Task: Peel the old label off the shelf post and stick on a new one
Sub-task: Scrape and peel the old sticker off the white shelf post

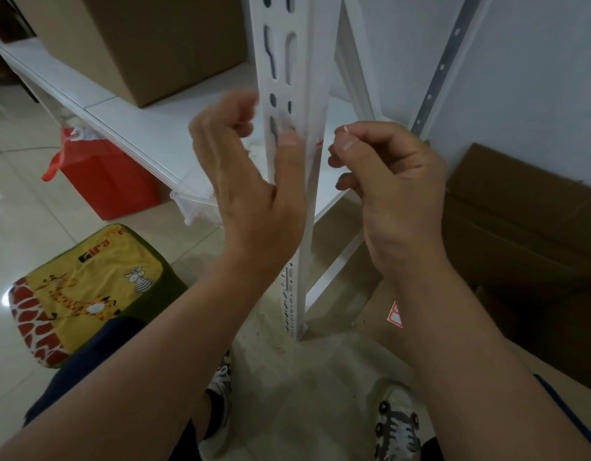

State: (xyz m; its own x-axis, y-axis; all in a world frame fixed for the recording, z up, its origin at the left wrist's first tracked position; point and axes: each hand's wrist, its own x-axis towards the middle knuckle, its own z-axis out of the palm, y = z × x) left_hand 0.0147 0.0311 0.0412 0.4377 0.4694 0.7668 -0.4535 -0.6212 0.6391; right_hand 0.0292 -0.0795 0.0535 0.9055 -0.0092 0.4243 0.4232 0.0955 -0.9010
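The white slotted shelf post (297, 61) stands upright in the middle of the view. A small red-and-white label scrap (318, 143) clings to its right edge. My left hand (254, 181) is on the post's left side. Its thumb lies flat on the front face and its fingers are curled and motion-blurred, with nothing clearly in them. My right hand (390, 181) is just right of the post. Thumb and forefinger pinch a tiny pale sliver (345, 128), apart from the post.
A cardboard box (147, 44) sits on the white shelf board (127, 111) at the left. A red bag (104, 178) and a giraffe-print cushion stool (87, 287) stand on the tiled floor. Flattened cardboard (527, 227) lies to the right. My shoes show below.
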